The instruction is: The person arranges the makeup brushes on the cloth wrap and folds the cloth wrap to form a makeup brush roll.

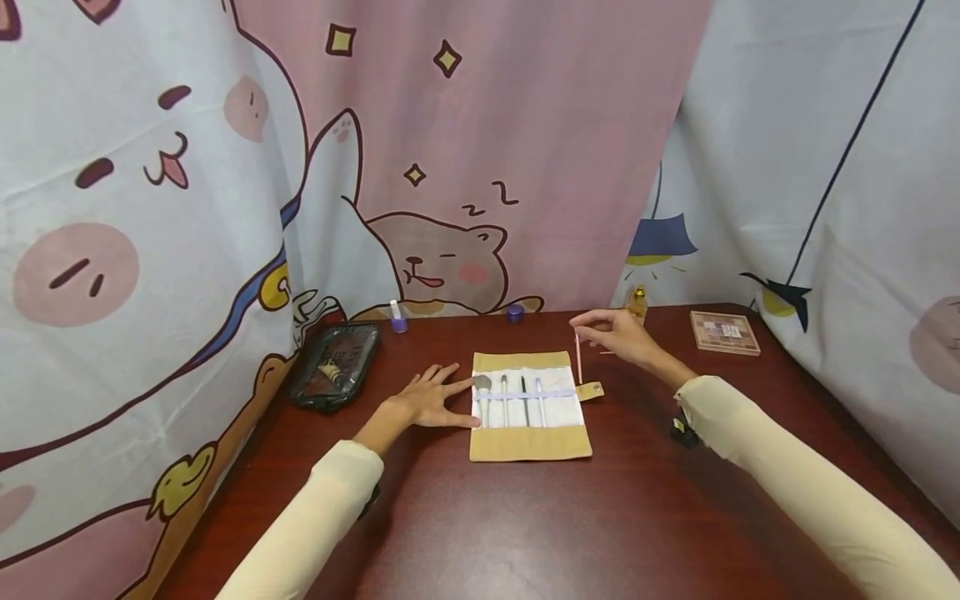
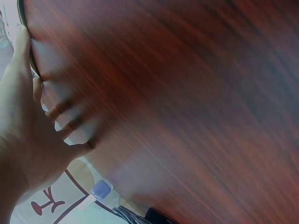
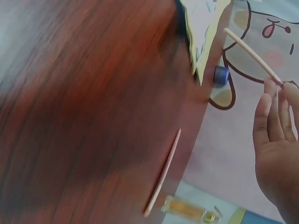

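- Head view: the left hand (image 1: 429, 402) lies flat on the dark wooden table (image 1: 645, 517), fingers straight and spread, fingertips touching the left edge of the open brush roll (image 1: 529, 406); it holds nothing.
- Head view: the brush roll lies near the middle of the table, slightly towards the back edge, with four brushes (image 1: 510, 400) tucked upright under its pale band.
- Head view: the right hand (image 1: 618, 335) hovers just behind the roll's right back corner and pinches a thin pink stick (image 1: 577, 357) at its top between thumb and fingertips; the stick hangs down towards the roll's right edge.
- Head view: a clear pouch (image 1: 335, 365) lies at the left edge, a small bottle (image 1: 397, 317) and a blue cap (image 1: 514, 313) stand along the back edge, a gold perfume bottle (image 1: 638, 303) stands behind the right hand, and an eyeshadow palette (image 1: 724, 332) lies near the back right corner.
- Left wrist view: the left hand (image 2: 28, 135) presses flat on the table (image 2: 196, 102), fingers straight; the roll cannot be made out here.
- Right wrist view: the right hand (image 3: 275, 140) pinches the pink stick (image 3: 250, 53) at its fingertips, the other fingers loosely straight; a second pink stick (image 3: 162, 172) lies on the table (image 3: 84, 107) near its back edge, just beside the perfume bottle (image 3: 189, 211), with the blue cap (image 3: 221, 74) close to the roll's corner (image 3: 201, 23).
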`<state>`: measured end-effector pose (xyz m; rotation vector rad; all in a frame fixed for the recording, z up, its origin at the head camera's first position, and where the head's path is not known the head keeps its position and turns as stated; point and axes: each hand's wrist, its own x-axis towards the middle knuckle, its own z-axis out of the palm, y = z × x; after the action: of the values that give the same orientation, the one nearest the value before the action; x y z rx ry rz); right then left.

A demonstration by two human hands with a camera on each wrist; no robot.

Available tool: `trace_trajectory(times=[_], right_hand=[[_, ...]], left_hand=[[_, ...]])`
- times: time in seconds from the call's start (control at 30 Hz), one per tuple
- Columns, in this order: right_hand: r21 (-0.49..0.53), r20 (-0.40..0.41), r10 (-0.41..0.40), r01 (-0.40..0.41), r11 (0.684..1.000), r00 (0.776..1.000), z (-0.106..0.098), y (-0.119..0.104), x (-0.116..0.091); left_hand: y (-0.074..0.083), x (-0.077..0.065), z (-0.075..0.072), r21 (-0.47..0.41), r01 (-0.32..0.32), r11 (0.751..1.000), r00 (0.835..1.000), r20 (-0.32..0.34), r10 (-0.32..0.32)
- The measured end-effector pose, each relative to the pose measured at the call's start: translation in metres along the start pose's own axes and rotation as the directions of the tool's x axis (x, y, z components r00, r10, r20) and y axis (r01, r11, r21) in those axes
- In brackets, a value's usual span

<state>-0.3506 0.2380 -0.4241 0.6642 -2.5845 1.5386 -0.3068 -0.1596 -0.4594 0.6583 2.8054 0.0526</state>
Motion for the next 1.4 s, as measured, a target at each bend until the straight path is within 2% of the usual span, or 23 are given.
trace_trajectory(times=[0.23, 0.37, 0.53, 0.83, 1.03, 1.2, 1.4], right_hand=[[-0.013, -0.021, -0.018, 0.018, 1.000, 1.000, 0.023, 0.005, 0.013], [-0.030, -0.020, 0.007, -0.007, 1.000, 1.000, 0.032, 0.005, 0.017], [-0.016, -0.005, 0.023, -0.023, 1.000, 1.000, 0.039, 0.005, 0.020], [-0.082, 0.035, 0.047, -0.044, 0.996, 0.998, 0.045, 0.011, 0.020], [-0.155, 0.055, 0.017, -0.008, 0.988, 0.998, 0.048, 0.017, 0.019], [-0.176, 0.059, 0.008, 0.003, 0.984, 0.998, 0.052, 0.021, 0.015], [-0.223, 0.092, -0.032, 0.052, 0.973, 0.995, 0.057, 0.027, 0.009]], left_hand=[[0.000, 0.001, 0.000, 0.007, 0.002, 1.000, 1.000, 0.004, -0.002], [-0.002, 0.002, 0.002, 0.008, -0.004, 1.000, 1.000, 0.001, 0.004], [-0.002, 0.002, 0.001, 0.008, -0.005, 1.000, 1.000, 0.001, 0.005], [-0.001, 0.002, -0.001, 0.010, -0.008, 1.000, 1.000, -0.003, 0.008], [-0.002, 0.003, 0.002, 0.009, -0.002, 1.000, 1.000, -0.009, 0.002], [-0.003, 0.005, 0.004, 0.010, 0.005, 1.000, 1.000, -0.004, -0.005], [-0.004, 0.004, 0.003, 0.010, 0.006, 1.000, 1.000, -0.003, -0.006]])
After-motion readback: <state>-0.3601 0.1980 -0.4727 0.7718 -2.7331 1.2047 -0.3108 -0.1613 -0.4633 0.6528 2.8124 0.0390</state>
